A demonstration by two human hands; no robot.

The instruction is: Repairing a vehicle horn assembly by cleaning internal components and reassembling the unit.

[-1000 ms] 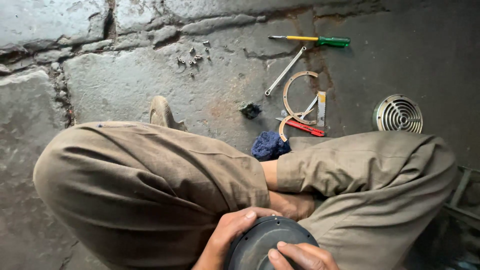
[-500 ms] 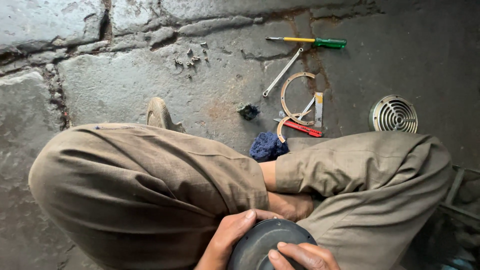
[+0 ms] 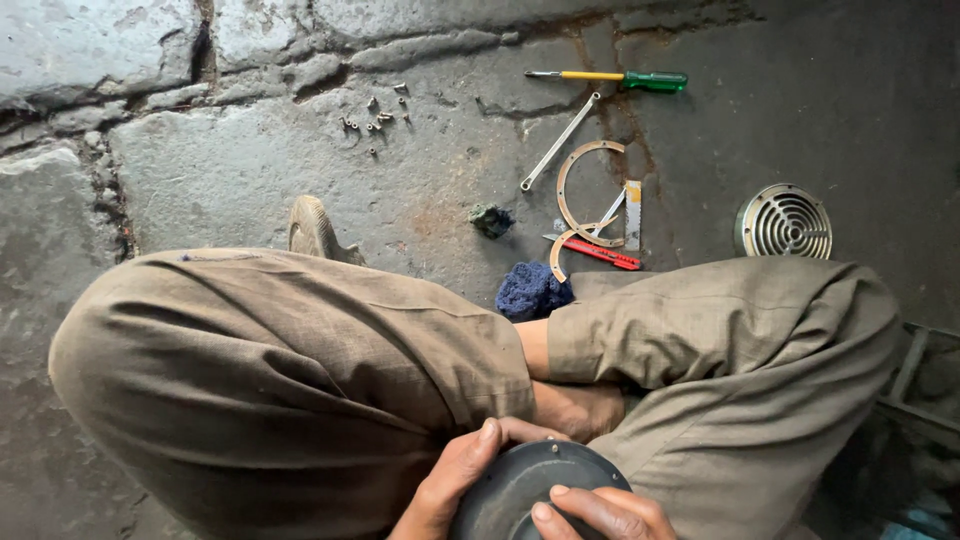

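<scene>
A dark grey round metal cover rests in my lap at the bottom edge of the view. My left hand grips its left rim, thumb on the top edge. My right hand lies on its lower right face with the fingers curled over it. I sit cross-legged in brown trousers on a stone floor, and the lower part of the cover is cut off by the frame.
On the floor ahead lie a green and yellow screwdriver, a thin metal rod, curved gasket rings, a red-handled tool, a blue cloth, a round metal grille and several small screws.
The view has shifted slightly. Both hands keep their hold on the round cover; nothing on the floor has moved.
</scene>
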